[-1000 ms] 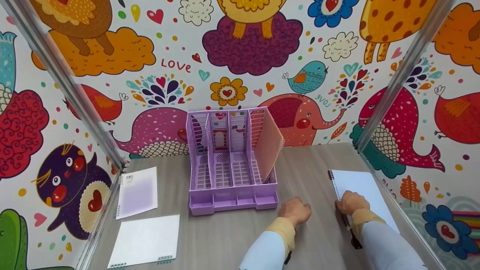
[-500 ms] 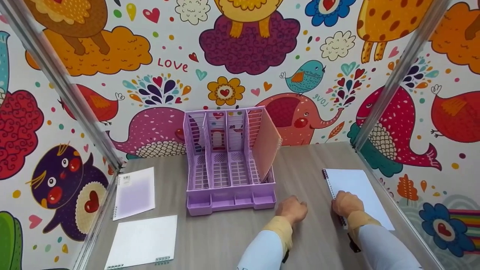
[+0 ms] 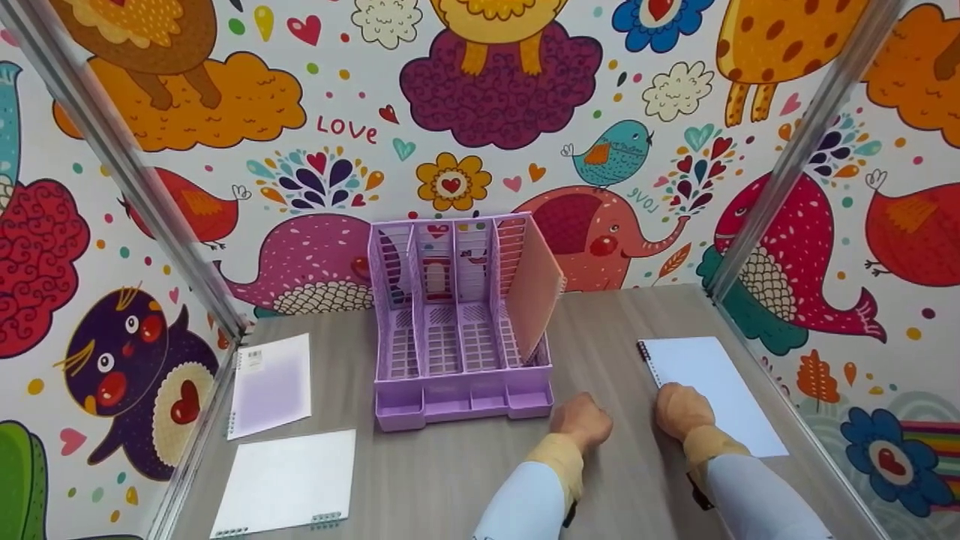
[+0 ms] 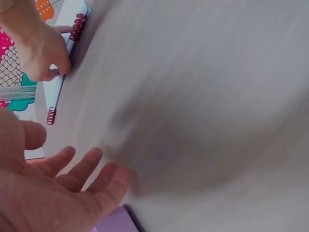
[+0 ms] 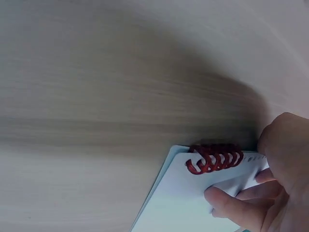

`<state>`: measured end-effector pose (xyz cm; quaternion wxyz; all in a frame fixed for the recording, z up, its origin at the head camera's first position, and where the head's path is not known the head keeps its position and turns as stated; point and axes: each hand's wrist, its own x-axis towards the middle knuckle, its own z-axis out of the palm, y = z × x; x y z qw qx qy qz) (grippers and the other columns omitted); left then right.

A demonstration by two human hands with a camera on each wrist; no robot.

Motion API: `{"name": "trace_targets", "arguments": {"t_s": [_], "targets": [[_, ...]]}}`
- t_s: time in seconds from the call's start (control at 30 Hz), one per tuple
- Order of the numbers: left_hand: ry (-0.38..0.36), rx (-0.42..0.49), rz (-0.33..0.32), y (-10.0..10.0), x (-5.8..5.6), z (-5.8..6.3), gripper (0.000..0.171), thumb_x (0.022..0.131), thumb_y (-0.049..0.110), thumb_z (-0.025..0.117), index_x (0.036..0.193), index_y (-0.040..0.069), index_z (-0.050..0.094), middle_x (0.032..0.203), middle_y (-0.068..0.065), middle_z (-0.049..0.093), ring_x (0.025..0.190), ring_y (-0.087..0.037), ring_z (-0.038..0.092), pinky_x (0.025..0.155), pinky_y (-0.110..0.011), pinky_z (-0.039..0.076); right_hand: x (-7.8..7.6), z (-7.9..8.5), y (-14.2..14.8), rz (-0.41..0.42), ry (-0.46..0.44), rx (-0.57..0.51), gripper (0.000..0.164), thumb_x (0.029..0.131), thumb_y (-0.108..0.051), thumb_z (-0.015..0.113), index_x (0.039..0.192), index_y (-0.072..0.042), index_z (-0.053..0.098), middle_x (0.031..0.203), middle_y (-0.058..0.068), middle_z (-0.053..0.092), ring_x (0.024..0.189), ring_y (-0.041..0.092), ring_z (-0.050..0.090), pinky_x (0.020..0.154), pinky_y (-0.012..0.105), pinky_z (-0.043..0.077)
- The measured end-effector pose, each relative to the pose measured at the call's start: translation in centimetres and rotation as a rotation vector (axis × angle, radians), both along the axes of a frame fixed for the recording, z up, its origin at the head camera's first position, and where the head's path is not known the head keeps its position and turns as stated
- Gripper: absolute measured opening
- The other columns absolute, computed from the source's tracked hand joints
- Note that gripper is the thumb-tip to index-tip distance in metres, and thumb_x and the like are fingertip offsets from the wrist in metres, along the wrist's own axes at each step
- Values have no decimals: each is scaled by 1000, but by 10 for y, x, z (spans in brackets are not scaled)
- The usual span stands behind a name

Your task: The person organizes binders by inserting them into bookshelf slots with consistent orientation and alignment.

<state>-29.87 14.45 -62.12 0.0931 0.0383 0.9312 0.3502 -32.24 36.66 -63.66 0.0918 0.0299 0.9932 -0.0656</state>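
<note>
On the right of the table lies a spiral notebook (image 3: 727,386) with a white page up and dark red binding. My right hand (image 3: 684,412) pinches its bound edge; in the right wrist view the thumb (image 5: 224,200) lies over the page, beside the red coils (image 5: 217,159). The fingers under the edge are partly hidden. My left hand (image 3: 583,424) holds nothing and stays low over the table, to the right of the purple file rack's front corner. Its fingers (image 4: 116,186) are loosely bent and apart in the left wrist view.
The purple file rack (image 3: 465,411) stands at the table's middle, a peach notebook (image 3: 536,292) leaning in its rightmost slot. Two more spiral notebooks, one lilac and white (image 3: 270,390), one white (image 3: 289,480), lie at left. Printed wall panels with metal posts (image 3: 795,157) enclose the table.
My right hand has shifted a little to the left, and the notebook has slid left with it. The left hand stays nearly where it was.
</note>
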Motion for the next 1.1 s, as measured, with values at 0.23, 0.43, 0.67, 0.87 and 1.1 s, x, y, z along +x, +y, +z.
{"name": "trace_targets", "arguments": {"t_s": [0.23,0.43,0.67,0.87,1.1], "targets": [[-26,-25,-1,-4,4,9,18,95,23,72,99,6,77,102,-13,82,98,-33,78,94,-45,63,6,-5,-11,28,63,36,18,103,-3,52,96,10,63,87,29,70,80,43,74,81,63,66],[-35,-25,-4,-4,7,12,19,94,23,75,103,6,77,103,-13,81,100,-33,76,98,-47,62,9,-8,-20,53,93,94,19,102,0,53,95,13,64,83,28,69,74,38,72,72,58,67],[12,-23,-26,-2,2,1,16,91,19,72,99,5,75,100,-15,81,96,-34,77,90,-46,63,2,-39,-18,94,256,180,12,96,2,62,94,13,66,77,26,69,70,38,73,66,55,67],[-50,50,-7,-5,6,13,18,93,15,72,104,1,74,102,-18,77,95,-32,73,95,-47,63,10,-29,-34,135,295,206,8,94,4,66,88,9,65,74,23,69,69,39,74,63,53,66],[0,61,13,0,5,3,18,100,19,69,101,2,74,100,-17,79,96,-33,76,94,-46,63,18,-7,-54,100,180,96,12,99,1,63,87,1,64,74,17,66,66,30,67,63,50,64]]}}
